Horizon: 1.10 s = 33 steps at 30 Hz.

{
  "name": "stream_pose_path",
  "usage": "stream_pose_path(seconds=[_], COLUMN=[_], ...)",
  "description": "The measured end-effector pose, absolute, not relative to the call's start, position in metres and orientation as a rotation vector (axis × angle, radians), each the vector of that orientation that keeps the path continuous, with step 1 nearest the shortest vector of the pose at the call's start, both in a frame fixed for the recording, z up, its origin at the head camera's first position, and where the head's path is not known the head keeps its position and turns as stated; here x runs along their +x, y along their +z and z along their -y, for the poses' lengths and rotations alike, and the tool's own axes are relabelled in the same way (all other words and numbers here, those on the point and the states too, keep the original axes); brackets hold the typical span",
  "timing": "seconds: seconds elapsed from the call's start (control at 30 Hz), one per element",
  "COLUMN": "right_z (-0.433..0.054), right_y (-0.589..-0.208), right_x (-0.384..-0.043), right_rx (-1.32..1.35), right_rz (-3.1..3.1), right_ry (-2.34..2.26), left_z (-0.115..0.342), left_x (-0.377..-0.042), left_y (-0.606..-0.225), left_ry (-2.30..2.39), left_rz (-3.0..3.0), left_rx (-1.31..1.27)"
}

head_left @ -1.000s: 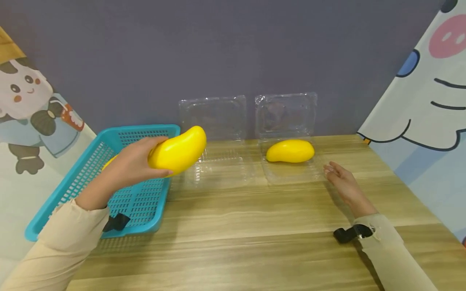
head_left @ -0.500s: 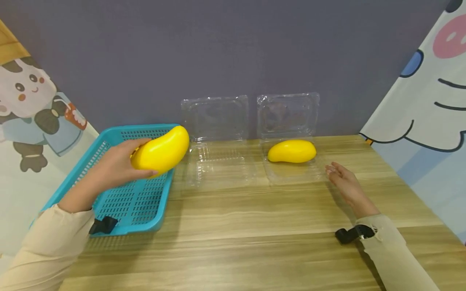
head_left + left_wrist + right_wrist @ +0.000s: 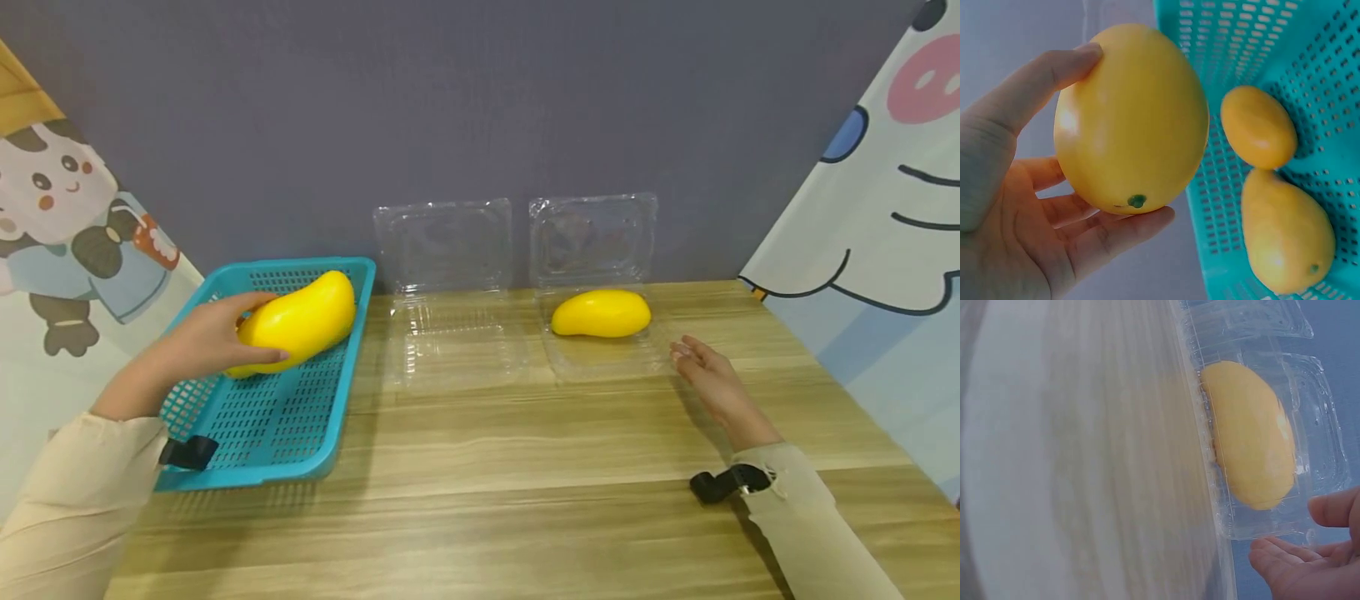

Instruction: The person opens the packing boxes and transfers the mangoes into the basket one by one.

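My left hand (image 3: pixel 198 342) grips a yellow mango (image 3: pixel 307 315), thumb on one side and fingers on the other, over the blue basket (image 3: pixel 339 408). Two more yellow fruits lie in that basket in the left wrist view, a smaller one (image 3: pixel 1259 127) and a mango (image 3: pixel 1288 237) with a green stem spot; the held mango mostly hides them in the head view. On the right, another mango (image 3: pixel 602 313) lies in an open clear plastic box (image 3: pixel 592 358). My right hand (image 3: pixel 712 387) is beside that box, fingers relaxed and holding nothing.
A second clear plastic box (image 3: pixel 459 354), its lid raised against the grey wall (image 3: pixel 465 125), stands between the basket and the box with the mango. All of them sit on a wood-grain table (image 3: pixel 480 500). Cartoon-printed panels (image 3: pixel 847 275) flank both sides.
My left hand has carried the mango leftward and lower, from near the empty box to over the basket. My right hand and the mango in the box stay in place.
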State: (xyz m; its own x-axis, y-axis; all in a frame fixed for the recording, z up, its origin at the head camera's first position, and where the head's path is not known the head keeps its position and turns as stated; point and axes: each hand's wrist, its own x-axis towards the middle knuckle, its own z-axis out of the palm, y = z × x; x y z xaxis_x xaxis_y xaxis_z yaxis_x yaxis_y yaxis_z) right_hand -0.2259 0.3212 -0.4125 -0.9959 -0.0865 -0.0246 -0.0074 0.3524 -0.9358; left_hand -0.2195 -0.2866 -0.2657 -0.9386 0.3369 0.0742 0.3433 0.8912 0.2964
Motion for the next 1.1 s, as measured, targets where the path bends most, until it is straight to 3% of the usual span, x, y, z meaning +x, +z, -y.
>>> stream_pose_path(seconds=[1.1], right_z=[-0.319], right_y=[-0.411], right_x=[-0.226], right_rx=[-0.079], right_rz=[-2.488], right_ry=[-1.816], left_z=[0.309], left_x=[-0.237], left_y=[-0.297], left_ry=[-0.398], left_rz=[3.454], left_rx=[-0.607])
